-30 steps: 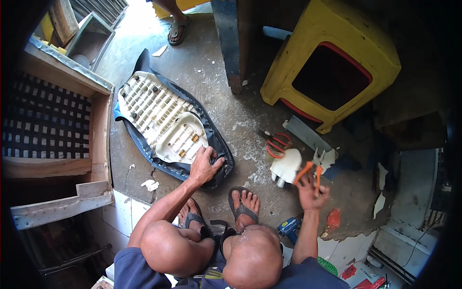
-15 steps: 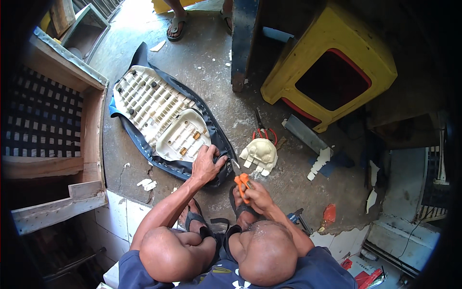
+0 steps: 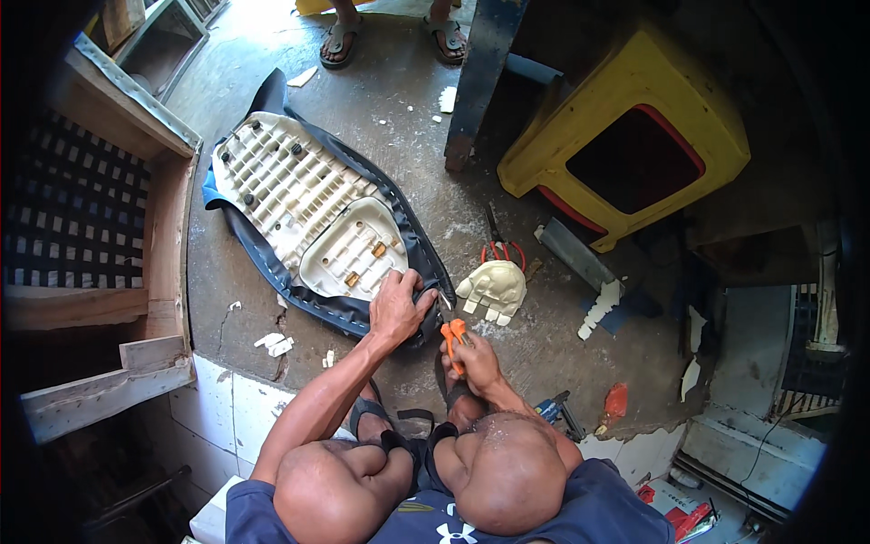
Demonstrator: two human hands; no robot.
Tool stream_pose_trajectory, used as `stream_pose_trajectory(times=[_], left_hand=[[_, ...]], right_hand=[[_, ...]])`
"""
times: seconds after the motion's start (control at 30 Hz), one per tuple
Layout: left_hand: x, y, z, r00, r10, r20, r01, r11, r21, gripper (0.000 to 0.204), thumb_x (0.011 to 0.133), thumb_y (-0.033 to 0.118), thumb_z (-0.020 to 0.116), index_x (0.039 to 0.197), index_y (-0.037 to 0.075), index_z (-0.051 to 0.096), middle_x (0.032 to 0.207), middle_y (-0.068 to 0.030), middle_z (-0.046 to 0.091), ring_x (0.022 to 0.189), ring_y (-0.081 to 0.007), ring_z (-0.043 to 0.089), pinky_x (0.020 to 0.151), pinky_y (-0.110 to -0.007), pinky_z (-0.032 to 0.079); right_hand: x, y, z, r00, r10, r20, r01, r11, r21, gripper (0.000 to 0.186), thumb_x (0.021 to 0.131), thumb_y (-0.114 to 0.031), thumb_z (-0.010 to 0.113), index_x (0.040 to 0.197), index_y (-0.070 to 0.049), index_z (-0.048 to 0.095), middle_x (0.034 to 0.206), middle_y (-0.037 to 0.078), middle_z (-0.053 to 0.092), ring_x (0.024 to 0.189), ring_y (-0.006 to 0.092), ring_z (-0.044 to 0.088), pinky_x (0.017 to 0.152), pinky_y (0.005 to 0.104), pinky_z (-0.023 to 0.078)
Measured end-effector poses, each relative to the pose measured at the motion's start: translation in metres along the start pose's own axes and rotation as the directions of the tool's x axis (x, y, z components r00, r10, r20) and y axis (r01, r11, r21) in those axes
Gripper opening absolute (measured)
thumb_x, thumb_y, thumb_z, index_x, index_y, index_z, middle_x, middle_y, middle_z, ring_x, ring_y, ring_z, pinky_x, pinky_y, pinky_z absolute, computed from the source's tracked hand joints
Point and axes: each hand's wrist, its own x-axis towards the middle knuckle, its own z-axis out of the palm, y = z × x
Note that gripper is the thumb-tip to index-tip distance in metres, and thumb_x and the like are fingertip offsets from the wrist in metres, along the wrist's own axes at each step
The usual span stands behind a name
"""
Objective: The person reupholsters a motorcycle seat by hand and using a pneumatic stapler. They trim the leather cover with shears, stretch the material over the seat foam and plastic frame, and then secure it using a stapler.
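Note:
An upside-down motorcycle seat lies on the floor, its cream plastic base [image 3: 290, 172] facing up. A black cover [image 3: 419, 245] wraps round the base's rim, with a row of staples along its folded edge. At the seat's near right end, my left hand [image 3: 397, 304] presses down with bent fingers, gripping the cover's edge. My right hand [image 3: 476, 363] is closed round orange-handled pliers [image 3: 454, 340]. Their metal tip reaches the cover's edge beside my left fingers; its exact contact there is too small to make out.
Right of the seat lie a cream moulded piece [image 3: 494, 288] and red-handled pliers [image 3: 497, 247]. A yellow stool [image 3: 625, 218] rests on its side beyond a metal post [image 3: 480, 91]. Another person's sandalled feet [image 3: 340, 41] stand at the back. A wooden frame [image 3: 168, 263] is at left.
The pliers in my right hand have turned more upright, with their tip closer to the seat edge. Both of the other person's feet now show fully. The view has shifted slightly.

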Motion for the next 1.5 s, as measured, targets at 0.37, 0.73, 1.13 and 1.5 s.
stream_pose_trajectory(times=[0.37,0.73,1.13,1.5], left_hand=[[0.0,-0.003,-0.005,0.996,0.01,0.089,-0.001,0.996,-0.091,0.028,0.096,0.031,0.077,0.107,0.009,0.063,0.101,-0.0161,0.06,0.1,-0.0378,0.063,0.084,-0.049,0.051],[0.013,-0.017,-0.001,0.979,-0.169,-0.113,0.143,0.967,-0.211,0.034,0.097,0.033,0.073,0.103,0.002,0.06,0.101,-0.0186,0.056,0.091,-0.0369,0.062,0.083,-0.047,0.051],[0.153,0.048,-0.024,0.836,-0.501,-0.225,0.536,0.833,0.136,0.096,0.081,0.051,0.084,0.151,0.002,0.041,0.159,-0.0275,0.034,0.146,-0.049,0.032,0.115,-0.065,0.033],[0.133,0.043,-0.031,0.839,-0.506,-0.2,0.541,0.813,0.215,0.094,0.08,0.039,0.088,0.152,-0.002,0.042,0.161,-0.0269,0.032,0.143,-0.0498,0.043,0.114,-0.069,0.039]], right_hand=[[0.002,0.003,0.002,0.912,-0.404,-0.067,0.233,0.647,-0.726,0.022,0.086,-0.013,0.063,0.103,0.002,0.063,0.094,0.024,0.067,0.089,0.0463,0.069,0.079,0.0506,0.055],[-0.016,0.026,-0.076,0.594,-0.776,-0.21,0.233,0.416,-0.879,0.055,0.082,-0.007,0.063,0.136,0.004,0.061,0.118,0.025,0.062,0.11,0.0447,0.062,0.096,0.0476,0.051],[0.061,-0.081,-0.077,0.803,-0.537,-0.256,0.014,0.447,-0.894,0.086,0.077,-0.031,0.09,0.151,-0.007,0.053,0.142,0.026,0.061,0.137,0.0462,0.055,0.111,0.056,0.045],[-0.032,-0.139,-0.205,0.766,-0.356,-0.536,0.154,0.91,-0.385,0.07,0.075,-0.027,0.094,0.133,-0.001,0.065,0.123,0.021,0.073,0.116,0.0279,0.069,0.101,0.0447,0.054]])
